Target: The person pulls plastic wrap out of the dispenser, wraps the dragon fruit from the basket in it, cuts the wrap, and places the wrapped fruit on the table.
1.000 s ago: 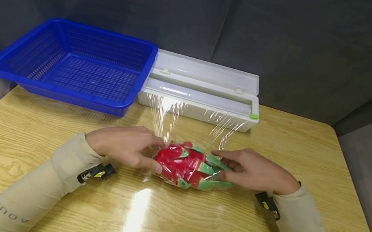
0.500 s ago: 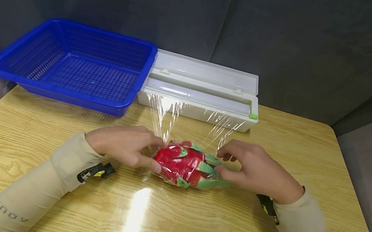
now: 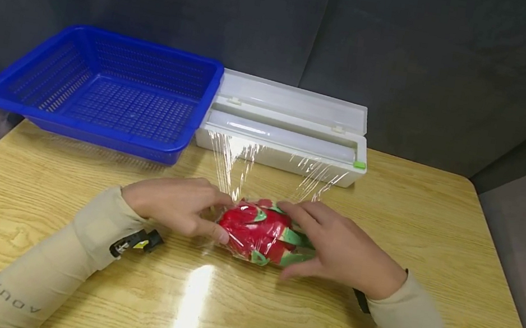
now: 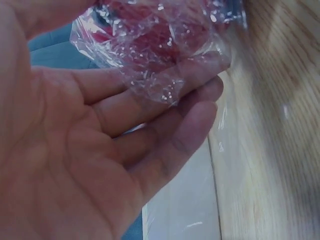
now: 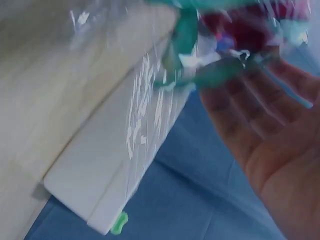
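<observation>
A red dragon fruit [image 3: 258, 231] with green leafy tips lies on its side, wrapped in clear plastic film. My left hand [image 3: 182, 206] grips its rounded left end between thumb and fingers. In the left wrist view, crinkled film [image 4: 145, 65] bunches over the fruit, and the fingers [image 4: 170, 145] reach along its far side. My right hand [image 3: 342, 247] lies over the leafy right end, fingers extended and thumb held apart near the table. Seen from the right wrist, the fingertips are at the fruit's far side beside the green leaves [image 5: 215, 72].
Film [image 3: 227, 164] stretches from the fruit back to a white cling film dispenser [image 3: 274, 157], its lid [image 3: 292, 103] raised and a green slider [image 3: 359, 165] at the right end. A blue plastic basket [image 3: 94, 130] stands to its left on the wooden table [image 3: 437, 229].
My right hand lifts slightly off the leafy tips, then moves left and over them with the fingers spread. The left hand and the fruit stay in place.
</observation>
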`<state>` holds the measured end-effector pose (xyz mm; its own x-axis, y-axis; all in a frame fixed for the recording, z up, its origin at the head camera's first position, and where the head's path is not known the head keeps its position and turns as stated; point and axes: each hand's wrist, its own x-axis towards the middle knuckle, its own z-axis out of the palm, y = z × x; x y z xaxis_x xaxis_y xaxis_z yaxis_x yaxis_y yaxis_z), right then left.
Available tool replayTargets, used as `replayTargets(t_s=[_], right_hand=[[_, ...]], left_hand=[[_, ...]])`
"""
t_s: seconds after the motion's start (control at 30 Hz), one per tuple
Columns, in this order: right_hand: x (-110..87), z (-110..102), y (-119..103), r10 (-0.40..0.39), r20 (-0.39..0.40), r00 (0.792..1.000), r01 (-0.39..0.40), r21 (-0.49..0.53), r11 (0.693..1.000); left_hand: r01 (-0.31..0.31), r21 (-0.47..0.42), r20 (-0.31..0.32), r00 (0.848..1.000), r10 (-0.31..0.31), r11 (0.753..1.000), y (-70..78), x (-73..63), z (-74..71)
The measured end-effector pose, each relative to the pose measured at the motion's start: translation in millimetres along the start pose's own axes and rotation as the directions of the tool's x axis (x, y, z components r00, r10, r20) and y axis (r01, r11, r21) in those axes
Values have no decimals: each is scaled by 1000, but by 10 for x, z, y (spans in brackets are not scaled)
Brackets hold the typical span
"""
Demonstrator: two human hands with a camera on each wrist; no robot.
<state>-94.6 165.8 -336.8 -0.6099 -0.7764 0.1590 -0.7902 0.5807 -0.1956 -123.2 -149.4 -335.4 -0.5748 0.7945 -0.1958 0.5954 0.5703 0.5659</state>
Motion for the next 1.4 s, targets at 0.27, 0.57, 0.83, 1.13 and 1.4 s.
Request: replayTargets(t_s=[0.27,0.57,0.83,1.13,1.4], right_hand=[[42,82,-77,2,-11,1000,-3,-66,998],[66,116,-110,14,22,1000,-12,-104,995],[65,127,-110,-20,15,1000,21,-121,992],[70,113,-119,-41,-20,999,37,-172,984],[74,121,-114,-38,-47,998,29,-170,985]], left_hand=[[21,10,8,1000,-21,1000,-9,0,-1],[22,28,7,1000,-22,999,-6,-7,-6],[4,35,5,1000,-4,999,-17,-6,-6],[16,-1,19,1000,-16,1000,-22,-7,-6],[13,16,15,1000,-13,1000,-29,-1,-9]])
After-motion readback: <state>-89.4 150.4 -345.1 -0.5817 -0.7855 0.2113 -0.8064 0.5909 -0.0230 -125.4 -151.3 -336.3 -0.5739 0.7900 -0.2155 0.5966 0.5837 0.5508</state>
